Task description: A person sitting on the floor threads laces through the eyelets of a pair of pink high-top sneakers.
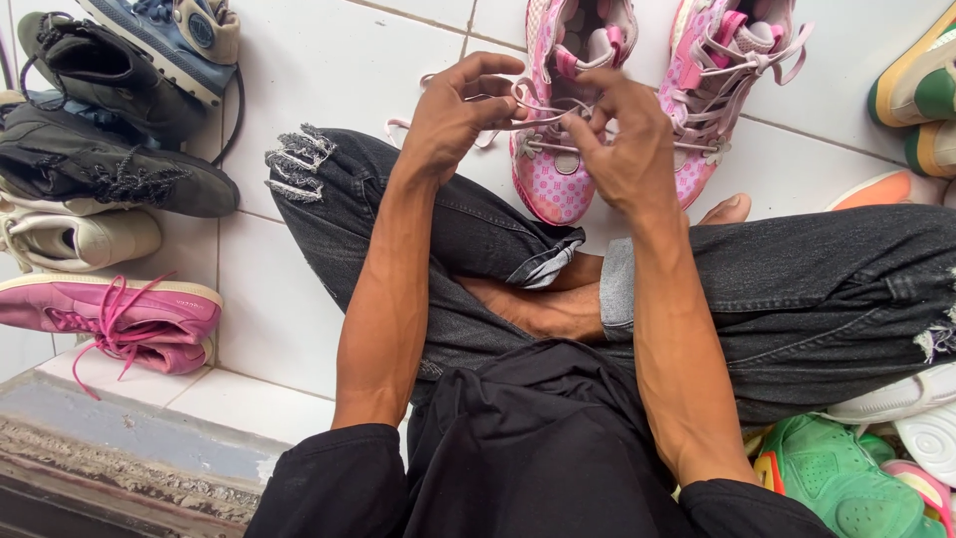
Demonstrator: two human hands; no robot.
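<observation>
Grip of left hand (453, 110) and right hand (622, 139): both pinched on pale pink lace (543, 105) above near pink shoe (568, 110). Fingers hide lace crossing; second pink shoe (722, 80) cut off at top edge.

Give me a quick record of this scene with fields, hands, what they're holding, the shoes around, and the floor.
Left hand: left hand pinches the pale pink lace
Right hand: right hand grips the same lace
Shoe being laced: pink patterned sneaker, toe toward the person
Its pair: second pink sneaker, to its right, laces loose
Left side: dark shoes, cream shoe, magenta sneaker
Lower right: green sneaker
Posture: seated cross-legged, dark ripped jeans
Floor: white tiles
</observation>
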